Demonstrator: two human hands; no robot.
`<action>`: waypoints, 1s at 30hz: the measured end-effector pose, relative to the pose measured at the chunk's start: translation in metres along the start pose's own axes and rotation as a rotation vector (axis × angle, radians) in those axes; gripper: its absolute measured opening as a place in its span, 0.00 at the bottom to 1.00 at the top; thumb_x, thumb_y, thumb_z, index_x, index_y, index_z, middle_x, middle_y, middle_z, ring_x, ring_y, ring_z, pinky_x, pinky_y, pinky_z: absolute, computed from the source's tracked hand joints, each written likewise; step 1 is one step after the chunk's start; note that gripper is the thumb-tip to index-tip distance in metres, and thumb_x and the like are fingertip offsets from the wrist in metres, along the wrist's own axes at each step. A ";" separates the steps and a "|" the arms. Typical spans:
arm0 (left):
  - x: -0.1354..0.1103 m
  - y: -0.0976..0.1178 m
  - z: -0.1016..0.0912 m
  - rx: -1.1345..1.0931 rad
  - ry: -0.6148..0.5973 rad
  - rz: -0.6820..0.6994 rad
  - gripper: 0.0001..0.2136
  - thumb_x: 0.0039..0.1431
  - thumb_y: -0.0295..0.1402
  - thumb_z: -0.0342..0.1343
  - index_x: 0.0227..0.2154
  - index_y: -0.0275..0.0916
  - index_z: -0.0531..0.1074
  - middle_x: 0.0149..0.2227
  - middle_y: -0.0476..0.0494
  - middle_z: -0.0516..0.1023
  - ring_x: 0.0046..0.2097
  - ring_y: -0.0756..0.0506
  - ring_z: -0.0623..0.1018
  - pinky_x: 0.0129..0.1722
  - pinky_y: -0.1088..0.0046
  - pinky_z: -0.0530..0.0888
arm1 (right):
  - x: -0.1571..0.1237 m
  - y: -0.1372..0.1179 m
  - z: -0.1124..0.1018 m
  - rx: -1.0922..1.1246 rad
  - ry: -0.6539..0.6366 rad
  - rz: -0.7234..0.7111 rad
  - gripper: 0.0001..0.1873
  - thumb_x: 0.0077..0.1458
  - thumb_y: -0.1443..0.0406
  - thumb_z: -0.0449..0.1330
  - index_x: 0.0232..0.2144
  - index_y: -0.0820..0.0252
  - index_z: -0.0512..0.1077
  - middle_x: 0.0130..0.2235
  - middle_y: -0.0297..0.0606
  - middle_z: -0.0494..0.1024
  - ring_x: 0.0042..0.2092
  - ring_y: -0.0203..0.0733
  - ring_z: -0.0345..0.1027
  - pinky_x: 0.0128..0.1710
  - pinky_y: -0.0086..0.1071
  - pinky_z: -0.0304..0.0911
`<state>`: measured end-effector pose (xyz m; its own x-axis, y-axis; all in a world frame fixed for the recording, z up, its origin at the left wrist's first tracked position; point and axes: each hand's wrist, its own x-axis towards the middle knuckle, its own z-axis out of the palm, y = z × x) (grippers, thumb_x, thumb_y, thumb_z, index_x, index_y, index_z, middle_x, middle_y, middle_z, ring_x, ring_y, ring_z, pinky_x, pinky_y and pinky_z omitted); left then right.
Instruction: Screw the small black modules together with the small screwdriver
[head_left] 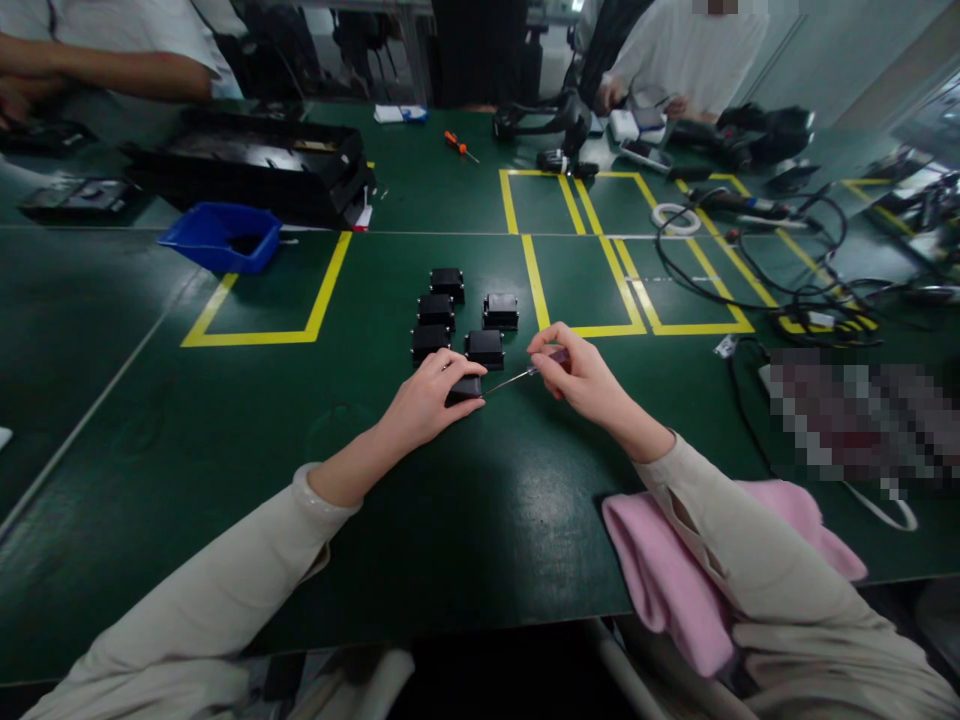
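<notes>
My left hand is closed around a small black box-shaped part, pressing it to the green table. In my right hand is a screwdriver, pinched by its handle. Its thin shaft slants down to the left, and the tip meets the right end of the held part; whether it sits in a screw is too small to tell. Just beyond my left hand stand several similar black parts, among them one at the near right, one at the near left and one at the far end.
A blue bin and black trays stand at the far left. An orange screwdriver lies at the back. Cables coil on the right, near a pink cloth. Two people sit across the table.
</notes>
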<state>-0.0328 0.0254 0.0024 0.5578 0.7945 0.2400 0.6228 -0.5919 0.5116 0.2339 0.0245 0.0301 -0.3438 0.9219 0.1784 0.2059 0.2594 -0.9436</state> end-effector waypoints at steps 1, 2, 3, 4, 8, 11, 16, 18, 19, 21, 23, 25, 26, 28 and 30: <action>0.000 0.000 0.000 -0.002 -0.002 -0.003 0.17 0.66 0.34 0.64 0.55 0.42 0.74 0.55 0.37 0.74 0.58 0.33 0.75 0.58 0.48 0.76 | 0.000 -0.001 0.000 0.006 0.000 -0.016 0.09 0.68 0.58 0.60 0.41 0.55 0.65 0.21 0.21 0.63 0.19 0.31 0.57 0.22 0.29 0.51; 0.000 0.001 -0.001 -0.004 -0.004 -0.005 0.16 0.66 0.35 0.63 0.56 0.43 0.74 0.55 0.37 0.74 0.58 0.33 0.75 0.57 0.48 0.76 | 0.000 -0.001 0.000 0.010 0.002 -0.029 0.08 0.67 0.59 0.61 0.42 0.55 0.65 0.21 0.20 0.63 0.19 0.31 0.57 0.22 0.29 0.51; 0.000 0.001 -0.001 -0.004 -0.007 -0.005 0.16 0.66 0.35 0.63 0.56 0.43 0.74 0.55 0.37 0.74 0.58 0.33 0.75 0.57 0.48 0.76 | 0.000 -0.001 0.001 0.012 0.005 -0.036 0.08 0.67 0.60 0.60 0.42 0.55 0.65 0.21 0.20 0.63 0.19 0.31 0.57 0.22 0.29 0.52; 0.000 0.001 -0.001 -0.002 -0.008 -0.004 0.16 0.66 0.35 0.63 0.56 0.43 0.73 0.55 0.37 0.74 0.58 0.33 0.75 0.57 0.48 0.76 | 0.000 -0.002 0.001 0.014 0.008 -0.034 0.07 0.67 0.60 0.60 0.41 0.55 0.66 0.21 0.21 0.63 0.19 0.31 0.57 0.22 0.29 0.51; 0.000 0.000 0.000 0.007 -0.002 0.004 0.16 0.66 0.34 0.63 0.56 0.42 0.73 0.55 0.37 0.74 0.58 0.34 0.75 0.57 0.48 0.76 | 0.000 -0.001 0.001 -0.005 0.003 0.027 0.11 0.69 0.56 0.58 0.37 0.56 0.66 0.18 0.22 0.63 0.18 0.32 0.57 0.20 0.29 0.49; 0.000 -0.001 0.001 0.009 -0.002 0.007 0.17 0.66 0.34 0.63 0.56 0.42 0.73 0.55 0.37 0.74 0.58 0.34 0.75 0.57 0.49 0.76 | 0.000 0.000 0.000 -0.009 -0.007 0.034 0.11 0.69 0.57 0.58 0.37 0.56 0.66 0.18 0.22 0.62 0.18 0.31 0.57 0.20 0.28 0.49; 0.000 -0.003 0.002 0.010 0.007 0.023 0.17 0.66 0.33 0.64 0.56 0.41 0.73 0.54 0.37 0.74 0.57 0.34 0.76 0.57 0.50 0.76 | 0.001 0.002 0.000 0.018 0.005 -0.026 0.08 0.67 0.60 0.61 0.41 0.56 0.66 0.21 0.20 0.62 0.19 0.30 0.57 0.21 0.28 0.51; 0.000 -0.003 0.002 0.010 0.008 0.024 0.17 0.66 0.33 0.64 0.56 0.41 0.73 0.54 0.37 0.74 0.57 0.34 0.76 0.57 0.50 0.76 | 0.001 0.003 0.000 0.019 0.004 -0.007 0.08 0.68 0.59 0.60 0.40 0.56 0.66 0.20 0.21 0.63 0.19 0.30 0.57 0.21 0.28 0.51; -0.001 -0.003 0.002 0.009 0.007 0.023 0.17 0.66 0.33 0.64 0.56 0.40 0.73 0.54 0.37 0.74 0.57 0.34 0.75 0.57 0.50 0.76 | 0.001 0.003 0.000 0.014 0.002 0.010 0.10 0.69 0.57 0.59 0.39 0.56 0.66 0.19 0.21 0.63 0.19 0.31 0.57 0.20 0.28 0.50; -0.001 -0.003 0.001 0.008 0.006 0.021 0.17 0.67 0.33 0.64 0.56 0.41 0.73 0.54 0.37 0.74 0.58 0.34 0.75 0.57 0.50 0.76 | 0.001 0.004 0.000 -0.004 -0.005 0.040 0.12 0.70 0.55 0.59 0.37 0.56 0.67 0.18 0.21 0.63 0.18 0.31 0.57 0.20 0.28 0.49; -0.001 -0.002 0.001 0.009 0.006 0.016 0.16 0.67 0.34 0.64 0.56 0.42 0.73 0.54 0.37 0.74 0.58 0.34 0.75 0.57 0.50 0.76 | 0.001 0.003 0.000 -0.012 -0.008 0.044 0.12 0.70 0.55 0.58 0.37 0.56 0.67 0.17 0.21 0.62 0.17 0.31 0.56 0.20 0.28 0.48; -0.001 -0.001 0.001 0.011 0.002 0.009 0.16 0.67 0.34 0.64 0.56 0.43 0.73 0.54 0.38 0.74 0.58 0.35 0.76 0.57 0.51 0.76 | 0.001 0.003 0.000 -0.004 -0.003 0.019 0.09 0.68 0.58 0.59 0.38 0.56 0.66 0.18 0.21 0.63 0.18 0.31 0.57 0.20 0.28 0.49; 0.000 -0.001 0.001 0.013 0.000 0.008 0.16 0.66 0.34 0.64 0.56 0.43 0.73 0.54 0.38 0.74 0.58 0.35 0.76 0.57 0.51 0.76 | 0.001 0.002 0.000 0.002 0.002 0.001 0.08 0.67 0.60 0.60 0.39 0.56 0.66 0.19 0.21 0.63 0.18 0.30 0.57 0.20 0.28 0.50; -0.001 -0.002 0.001 0.014 0.001 0.014 0.17 0.66 0.34 0.64 0.56 0.42 0.73 0.54 0.38 0.74 0.57 0.34 0.76 0.57 0.51 0.76 | 0.001 0.001 0.000 0.012 0.012 -0.033 0.06 0.66 0.62 0.60 0.40 0.56 0.66 0.21 0.20 0.63 0.19 0.30 0.57 0.21 0.28 0.51; -0.001 -0.002 0.001 0.015 0.006 0.023 0.17 0.66 0.34 0.64 0.56 0.41 0.73 0.54 0.37 0.74 0.57 0.34 0.76 0.56 0.51 0.76 | 0.001 0.001 0.000 0.017 0.018 -0.035 0.06 0.66 0.62 0.60 0.40 0.56 0.66 0.21 0.21 0.63 0.19 0.30 0.58 0.21 0.28 0.52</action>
<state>-0.0339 0.0262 0.0001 0.5692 0.7812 0.2564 0.6181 -0.6122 0.4930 0.2340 0.0255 0.0291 -0.3340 0.9174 0.2165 0.1780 0.2870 -0.9413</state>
